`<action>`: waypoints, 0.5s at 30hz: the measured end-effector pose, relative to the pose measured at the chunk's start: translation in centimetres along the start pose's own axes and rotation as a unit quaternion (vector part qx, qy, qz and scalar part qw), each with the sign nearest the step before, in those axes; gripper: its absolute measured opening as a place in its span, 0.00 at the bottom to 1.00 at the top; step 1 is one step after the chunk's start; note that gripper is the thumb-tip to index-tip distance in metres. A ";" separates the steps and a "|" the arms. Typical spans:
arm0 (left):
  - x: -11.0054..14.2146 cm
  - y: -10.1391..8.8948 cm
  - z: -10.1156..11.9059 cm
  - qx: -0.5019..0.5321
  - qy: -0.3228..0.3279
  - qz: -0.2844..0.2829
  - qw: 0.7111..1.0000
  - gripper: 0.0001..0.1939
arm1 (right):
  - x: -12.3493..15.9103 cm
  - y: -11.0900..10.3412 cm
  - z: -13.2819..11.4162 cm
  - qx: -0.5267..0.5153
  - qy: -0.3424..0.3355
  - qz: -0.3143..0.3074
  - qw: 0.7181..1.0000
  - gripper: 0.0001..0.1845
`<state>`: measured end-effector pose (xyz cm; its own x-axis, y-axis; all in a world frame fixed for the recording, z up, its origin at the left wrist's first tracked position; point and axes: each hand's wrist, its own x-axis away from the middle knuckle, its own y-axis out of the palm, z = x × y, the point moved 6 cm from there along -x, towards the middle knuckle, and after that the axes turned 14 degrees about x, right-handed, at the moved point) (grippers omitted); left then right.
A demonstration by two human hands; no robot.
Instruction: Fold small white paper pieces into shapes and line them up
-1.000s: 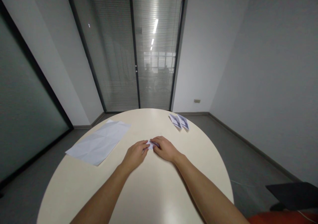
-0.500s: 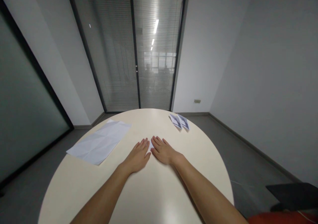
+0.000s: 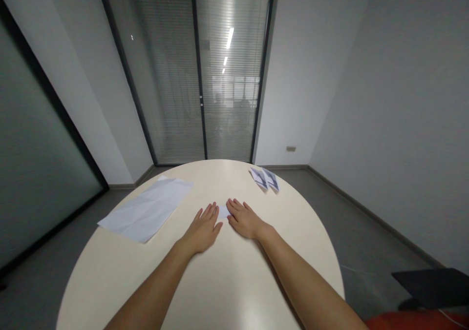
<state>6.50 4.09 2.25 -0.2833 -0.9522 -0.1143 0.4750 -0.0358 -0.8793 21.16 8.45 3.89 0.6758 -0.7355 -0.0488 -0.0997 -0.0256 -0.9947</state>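
A small piece of white paper (image 3: pixel 223 212) lies on the round cream table (image 3: pixel 220 281), its two ends covered by my hands. My left hand (image 3: pixel 202 228) rests palm down on its left end, fingers stretched out. On the right end, my right hand (image 3: pixel 245 218) lies flat as well, fingers extended. Only the middle strip of the paper shows between the fingertips, so its full shape and folds are hidden.
A large creased white sheet (image 3: pixel 148 208) lies at the table's left. Two folded paper pieces with dark markings (image 3: pixel 264 179) stand near the far right edge. Beyond the table are glass doors with blinds (image 3: pixel 234 125). A dark flat object (image 3: pixel 432 287) is at lower right.
My right hand has slid slightly to the right and away from my left hand. More of the white paper now shows between them. My left hand has barely shifted.
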 end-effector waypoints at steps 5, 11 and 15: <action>-0.1 0.0 -0.4 0.000 -0.003 0.016 1.000 0.30 | 0.1 -0.8 0.3 -0.003 -0.021 0.037 0.999 0.30; -0.5 -1.2 -1.1 0.027 0.010 0.064 0.997 0.24 | -0.1 -1.7 0.8 -0.016 -0.075 0.115 0.990 0.19; -0.6 -1.8 -1.7 0.048 0.019 0.088 0.995 0.19 | -0.2 -1.7 1.3 -0.006 -0.062 0.125 0.990 0.16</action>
<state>4.40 5.20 3.10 -0.2184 -0.9344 -0.2814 0.5968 0.1003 -0.7961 22.19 9.53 5.49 0.7138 -0.6304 -0.3052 -0.2842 0.1376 -0.9488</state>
